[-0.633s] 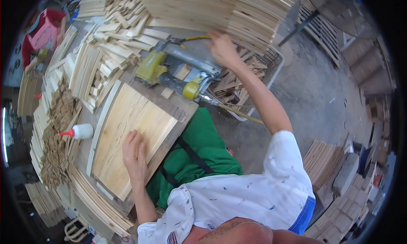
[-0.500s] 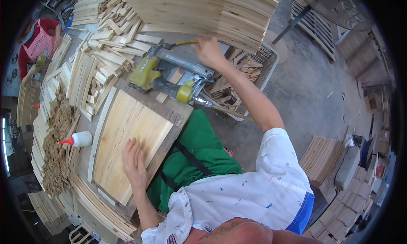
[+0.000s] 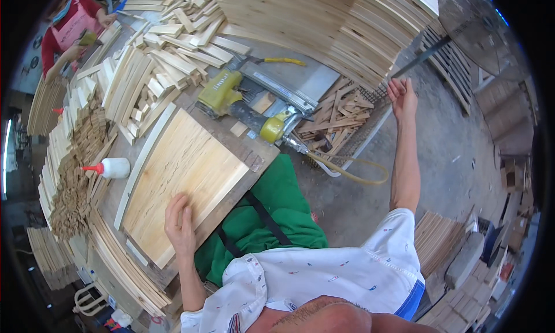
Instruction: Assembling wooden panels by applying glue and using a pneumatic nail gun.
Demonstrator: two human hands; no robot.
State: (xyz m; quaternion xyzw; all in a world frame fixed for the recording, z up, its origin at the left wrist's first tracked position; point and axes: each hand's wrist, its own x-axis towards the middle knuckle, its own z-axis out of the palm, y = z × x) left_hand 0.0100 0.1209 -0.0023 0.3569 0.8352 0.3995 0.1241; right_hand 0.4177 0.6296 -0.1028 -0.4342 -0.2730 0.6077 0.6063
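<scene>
My left hand (image 3: 180, 222) lies flat, fingers apart, on the near edge of a pale glued wooden panel (image 3: 182, 171) that rests on the workbench. My right hand (image 3: 402, 94) is stretched out to the right, open and holding nothing, beside the end of a tall stack of curved wooden slats (image 3: 324, 20). A yellow pneumatic nail gun (image 3: 234, 101) lies on the bench just beyond the panel, with its hose (image 3: 347, 171) trailing down to the right.
A white glue bottle with a red tip (image 3: 113, 168) stands left of the panel. Loose wood offcuts (image 3: 156, 67) pile up at the back left. A crate of scrap sticks (image 3: 341, 116) sits beside the bench. Another person in red (image 3: 69, 35) works at far left.
My right hand has left the slat stack above the nail gun and swung out to the right. My left hand stays on the panel.
</scene>
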